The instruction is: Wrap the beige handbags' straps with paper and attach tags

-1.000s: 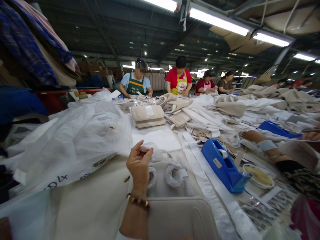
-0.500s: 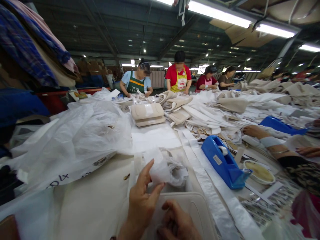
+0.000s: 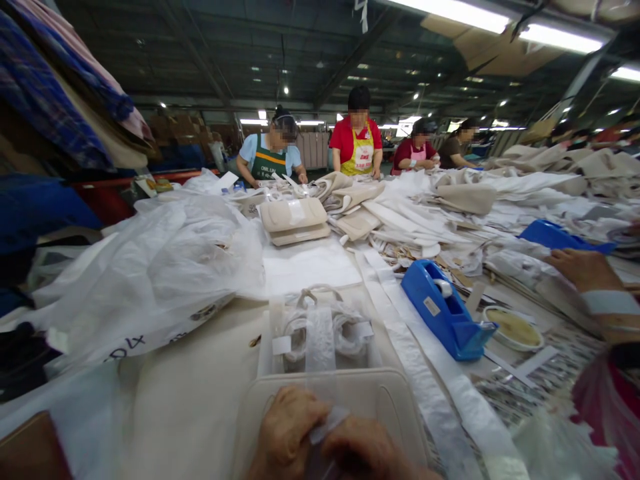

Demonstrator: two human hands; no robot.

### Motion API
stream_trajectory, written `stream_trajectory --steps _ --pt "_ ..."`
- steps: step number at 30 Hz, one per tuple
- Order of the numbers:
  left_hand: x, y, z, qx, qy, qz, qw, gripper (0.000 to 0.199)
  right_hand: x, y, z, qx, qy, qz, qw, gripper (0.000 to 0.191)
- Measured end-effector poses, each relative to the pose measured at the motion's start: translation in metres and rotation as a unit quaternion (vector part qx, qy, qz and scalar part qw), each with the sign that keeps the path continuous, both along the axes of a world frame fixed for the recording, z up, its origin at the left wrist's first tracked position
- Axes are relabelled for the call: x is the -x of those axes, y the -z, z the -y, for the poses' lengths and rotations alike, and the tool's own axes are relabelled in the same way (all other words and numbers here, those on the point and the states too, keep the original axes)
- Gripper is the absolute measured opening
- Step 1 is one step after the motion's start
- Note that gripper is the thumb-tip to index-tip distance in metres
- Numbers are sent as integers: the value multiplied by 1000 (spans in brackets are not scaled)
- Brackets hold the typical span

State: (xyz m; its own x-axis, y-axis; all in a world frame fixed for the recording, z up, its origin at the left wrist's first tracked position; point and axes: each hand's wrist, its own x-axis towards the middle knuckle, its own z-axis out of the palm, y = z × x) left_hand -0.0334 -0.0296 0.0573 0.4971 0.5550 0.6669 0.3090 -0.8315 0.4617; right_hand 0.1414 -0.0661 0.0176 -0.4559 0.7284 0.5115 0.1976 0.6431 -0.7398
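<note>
i see the left hand (image 3: pixel 287 425) and right hand (image 3: pixel 361 443) blurred over a smooth, round-cornered beige panel (image 3: pixel 380 397), both cut off by the lower edge. the left pinches crumpled translucent film (image 3: pixel 332 421) just above it; the right's grip i cannot tell, its fingertips lost in blur. beyond the panel, a pale strip (image 3: pixel 320 333) lies between two plastic-wrapped coils (image 3: pixel 350 335).

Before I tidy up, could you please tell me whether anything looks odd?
No spill or damage stands out, and the beige piece beneath the left hand and right hand looks straight. Slightly odd is the uncovered dish of yellowish material beside the blue tape dispenser, among loose white strips; it might smear them.
</note>
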Motion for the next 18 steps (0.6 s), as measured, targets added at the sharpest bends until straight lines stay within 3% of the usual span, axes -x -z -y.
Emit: stream_trajectory --steps 4,9,12,18 --pt "-2 1 2 -56 17 -1 998 22 -1 8 6 -85 19 39 995 30" --pt "-6 8 8 -119 72 -3 990 26 -10 -10 16 -142 86 41 985 24" --pt "-6 7 8 -125 82 -3 989 28 -13 -17 18 -175 134 12 975 18" --pt "-6 5 7 -107 90 -23 990 36 -10 -7 22 -178 115 -6 977 25"
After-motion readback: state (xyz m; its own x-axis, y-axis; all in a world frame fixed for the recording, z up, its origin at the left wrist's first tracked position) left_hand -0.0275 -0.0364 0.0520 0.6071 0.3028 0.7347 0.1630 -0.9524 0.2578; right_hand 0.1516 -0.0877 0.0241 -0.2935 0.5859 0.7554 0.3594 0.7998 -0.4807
